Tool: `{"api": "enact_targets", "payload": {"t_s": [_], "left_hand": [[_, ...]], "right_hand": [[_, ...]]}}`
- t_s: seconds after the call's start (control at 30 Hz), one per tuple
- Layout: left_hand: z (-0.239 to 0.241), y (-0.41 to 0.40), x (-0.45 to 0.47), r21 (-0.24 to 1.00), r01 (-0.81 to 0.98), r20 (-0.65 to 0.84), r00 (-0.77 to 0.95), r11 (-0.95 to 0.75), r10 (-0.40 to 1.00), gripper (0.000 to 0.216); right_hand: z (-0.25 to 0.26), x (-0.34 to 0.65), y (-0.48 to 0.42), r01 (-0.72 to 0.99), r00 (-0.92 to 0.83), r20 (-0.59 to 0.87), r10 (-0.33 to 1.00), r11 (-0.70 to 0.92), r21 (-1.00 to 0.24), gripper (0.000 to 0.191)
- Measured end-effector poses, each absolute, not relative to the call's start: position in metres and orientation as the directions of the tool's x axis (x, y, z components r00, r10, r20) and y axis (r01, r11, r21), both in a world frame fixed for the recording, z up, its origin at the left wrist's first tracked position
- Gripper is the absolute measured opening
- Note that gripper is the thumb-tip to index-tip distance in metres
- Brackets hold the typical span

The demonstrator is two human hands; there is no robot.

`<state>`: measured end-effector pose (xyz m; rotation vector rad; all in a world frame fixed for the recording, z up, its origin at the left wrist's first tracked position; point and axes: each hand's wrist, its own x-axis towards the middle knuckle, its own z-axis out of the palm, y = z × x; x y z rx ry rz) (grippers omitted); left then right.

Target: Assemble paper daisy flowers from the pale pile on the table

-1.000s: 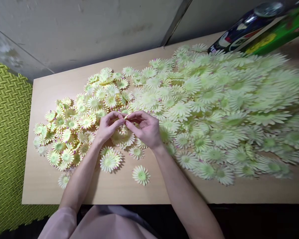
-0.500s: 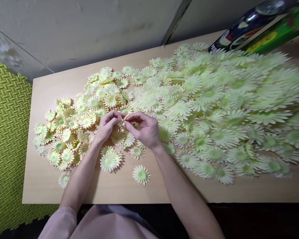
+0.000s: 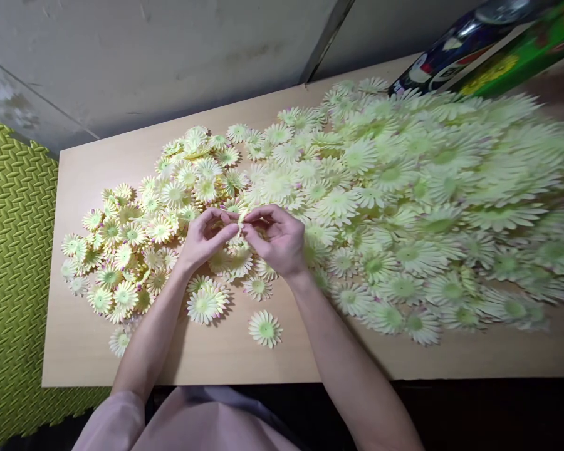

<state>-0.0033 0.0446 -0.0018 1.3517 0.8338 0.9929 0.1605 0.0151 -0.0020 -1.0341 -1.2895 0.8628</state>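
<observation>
Between my two hands, over the middle of the table, is a pale yellow-green artificial flower head (image 3: pixel 241 219), seen edge-on and partly covered by fingers. My left hand (image 3: pixel 207 237) pinches it from the left with thumb and forefinger. From the right, my right hand (image 3: pixel 277 239) pinches it too, its fingertips close to those of the left. Loose flower heads of the same kind lie beneath and around both hands. Nearer my body lie a small stack of flower heads (image 3: pixel 207 302) and a single flower head (image 3: pixel 266 329).
A pile of flower heads (image 3: pixel 395 207) spreads over the right of the wooden table (image 3: pixel 225 369); a smaller heap (image 3: pixel 122 250) lies left. At the back right stand a dark blue can (image 3: pixel 451 50) and a green package (image 3: pixel 502 66). A wall borders the back, a green foam mat (image 3: pixel 14 263) the left.
Both hands have shifted slightly to the right with the flower head, and its visible part stands more upright between the fingertips. My left thumb reaches farther out. The view has moved a little.
</observation>
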Motion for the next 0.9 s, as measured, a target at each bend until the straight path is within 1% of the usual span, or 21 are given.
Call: {"api": "enact_targets", "payload": {"t_s": [0.07,0.13,0.23,0.43,0.5,0.6,0.7,0.8,0.9], "left_hand": [[-0.002,0.044,-0.002,0.995,-0.085,0.073,0.385,-0.043,0.920,0.032],[-0.002,0.043,-0.001,0.997,-0.077,0.049,0.375,-0.022,0.926,0.031],[-0.001,0.044,-0.001,0.999,-0.043,0.018,0.349,-0.004,0.937,0.030],[-0.003,0.045,-0.004,0.999,-0.015,0.040,0.389,-0.037,0.921,0.028],[-0.004,0.045,-0.004,0.999,-0.046,0.036,0.361,-0.021,0.932,0.027],[-0.007,0.045,-0.005,0.996,-0.087,-0.008,0.290,0.035,0.957,0.026],[-0.013,0.047,-0.006,0.992,-0.097,-0.049,0.272,0.078,0.961,0.026],[-0.017,0.049,-0.006,0.984,-0.171,-0.009,0.285,0.060,0.958,0.020],[-0.013,0.049,-0.005,0.970,-0.243,0.055,0.319,0.026,0.946,0.011]], "right_hand": [[-0.005,0.157,0.014,0.107,0.077,0.346,0.935,0.338,-0.935,0.012],[-0.007,0.155,0.013,0.147,0.069,0.350,0.934,0.337,-0.930,0.012],[-0.008,0.155,0.012,0.146,0.084,0.343,0.935,0.329,-0.933,0.010],[-0.002,0.156,0.014,-0.025,0.111,0.294,0.949,0.299,-0.954,0.008],[-0.002,0.158,0.015,-0.069,0.121,0.260,0.958,0.270,-0.961,0.008],[-0.005,0.168,0.021,-0.163,0.168,0.193,0.967,0.221,-0.962,0.010],[-0.010,0.182,0.027,-0.230,0.230,0.176,0.957,0.229,-0.946,0.013],[-0.012,0.191,0.030,-0.323,0.286,0.156,0.945,0.249,-0.913,0.013],[-0.007,0.189,0.030,-0.414,0.320,0.074,0.945,0.210,-0.886,0.011]]}}
